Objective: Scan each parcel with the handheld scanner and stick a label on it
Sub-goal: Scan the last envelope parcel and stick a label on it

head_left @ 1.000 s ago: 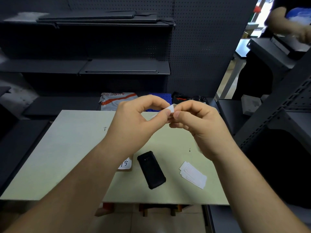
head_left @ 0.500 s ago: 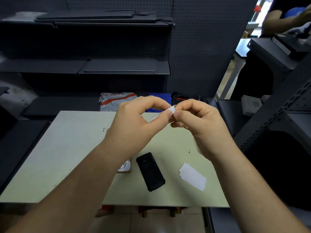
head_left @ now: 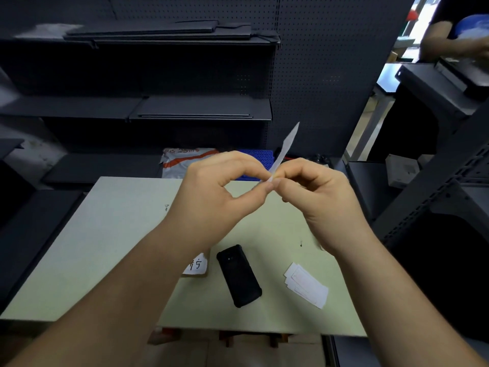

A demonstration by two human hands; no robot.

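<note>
The label (head_left: 287, 145) (a thin white strip) now juts upward, far more exposed.

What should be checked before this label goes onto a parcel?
1. Grip on the label: left hand and right hand both pinch its lower end: ok.
2. Label free of its backing: cannot tell.
3. Scanner lying free on the table: ok.
4. Small parcel face clear for sticking: partly hidden by the left forearm: cannot tell.
5. Spare labels right of the scanner: ok.

Mid-air, left hand (head_left: 211, 200) and right hand (head_left: 325, 200) meet, fingers (head_left: 252, 198) pinching together.
</note>
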